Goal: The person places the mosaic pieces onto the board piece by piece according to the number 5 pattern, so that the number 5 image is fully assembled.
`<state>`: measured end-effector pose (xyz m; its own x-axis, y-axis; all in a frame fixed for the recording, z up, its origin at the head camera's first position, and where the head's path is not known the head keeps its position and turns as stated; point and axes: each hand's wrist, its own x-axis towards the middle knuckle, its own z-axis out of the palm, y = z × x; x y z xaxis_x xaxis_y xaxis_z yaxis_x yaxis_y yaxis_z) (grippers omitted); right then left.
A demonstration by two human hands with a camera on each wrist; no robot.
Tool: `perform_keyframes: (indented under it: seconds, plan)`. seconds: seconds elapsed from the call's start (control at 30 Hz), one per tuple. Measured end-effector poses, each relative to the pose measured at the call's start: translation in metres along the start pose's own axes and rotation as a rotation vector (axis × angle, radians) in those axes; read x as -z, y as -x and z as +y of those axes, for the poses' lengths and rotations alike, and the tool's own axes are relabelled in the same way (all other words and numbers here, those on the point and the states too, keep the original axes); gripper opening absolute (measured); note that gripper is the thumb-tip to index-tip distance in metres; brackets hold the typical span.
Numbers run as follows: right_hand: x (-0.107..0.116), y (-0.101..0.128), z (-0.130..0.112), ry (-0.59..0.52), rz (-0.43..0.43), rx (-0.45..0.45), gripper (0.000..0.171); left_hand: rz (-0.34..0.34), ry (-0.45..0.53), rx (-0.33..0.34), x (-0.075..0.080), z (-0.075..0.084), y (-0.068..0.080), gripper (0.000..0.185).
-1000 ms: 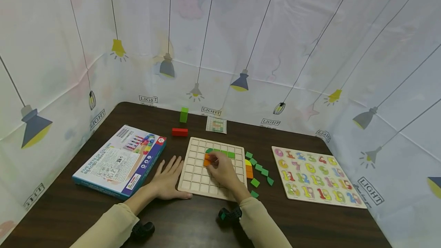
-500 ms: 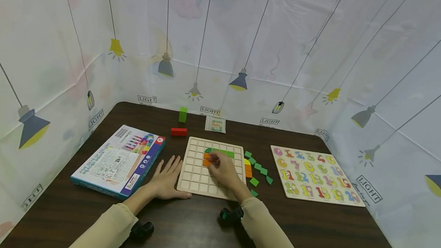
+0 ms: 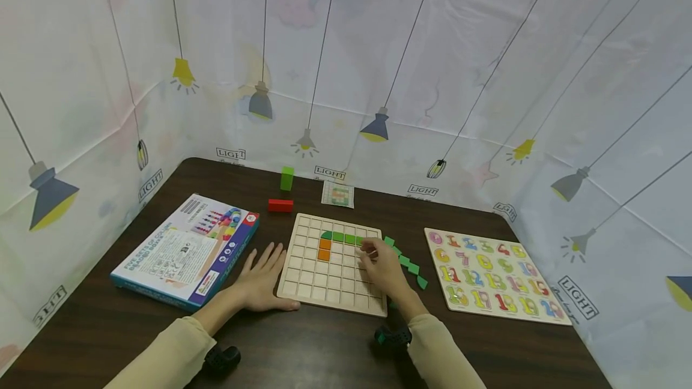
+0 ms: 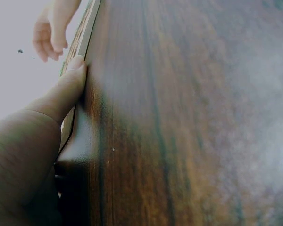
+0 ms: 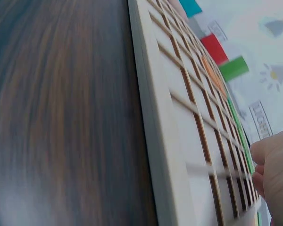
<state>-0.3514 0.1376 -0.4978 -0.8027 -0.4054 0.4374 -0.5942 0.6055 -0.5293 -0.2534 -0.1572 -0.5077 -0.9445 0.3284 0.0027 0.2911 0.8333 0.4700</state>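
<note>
Wooden squares make up the grid board (image 3: pixel 335 269) in the middle of the head view, lying flat on the dark brown table (image 3: pixel 303 353). The left hand (image 3: pixel 263 278) lies flat on the table with its fingers spread, and its thumb touches the board's left edge. In the left wrist view the thumb (image 4: pixel 68 84) presses against that edge.

The right hand (image 3: pixel 381 266) is over the right side of the board. Its fingers are curled, but I cannot tell if they pinch a piece.

On the board, a row of green pieces (image 3: pixel 340 236) sits near the top. Two orange pieces (image 3: pixel 324 249) sit just under the left end of that row.

Loose green pieces (image 3: pixel 413 268) lie on the table just right of the board, partly behind the right hand.

On the left of the frame lies a colourful box (image 3: pixel 186 250). On the right lies a number puzzle (image 3: pixel 494 275). Near the back of the table are a red block (image 3: pixel 280 205), an upright green block (image 3: pixel 287 178) and a small pattern card (image 3: pixel 338 194).
</note>
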Motion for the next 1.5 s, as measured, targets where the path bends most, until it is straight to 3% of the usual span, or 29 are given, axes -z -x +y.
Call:
perform_keyframes:
  seconds: [0.2, 0.57, 0.83, 1.13, 1.5]
  plan:
    - [0.017, 0.009, 0.02, 0.017, 0.032, -0.051, 0.025, -0.014, -0.015, 0.013, 0.001, 0.001, -0.001, 0.124]
    - [0.04, 0.02, 0.038, 0.107, 0.11, -0.002, 0.027, 0.002, -0.059, 0.034, -0.011, -0.009, -0.007, 0.126]
    - [0.04, 0.023, 0.044, 0.133, 0.039, -0.083, 0.025, 0.016, -0.071, 0.037, -0.015, -0.013, -0.009, 0.127]
    - [0.042, 0.024, 0.05, 0.172, 0.02, -0.093, 0.024, 0.024, -0.059, 0.028, -0.013, -0.01, -0.007, 0.127]
    - [0.05, 0.024, 0.053, 0.111, -0.037, -0.118, 0.03, 0.026, -0.051, 0.025, -0.015, -0.012, -0.008, 0.127]
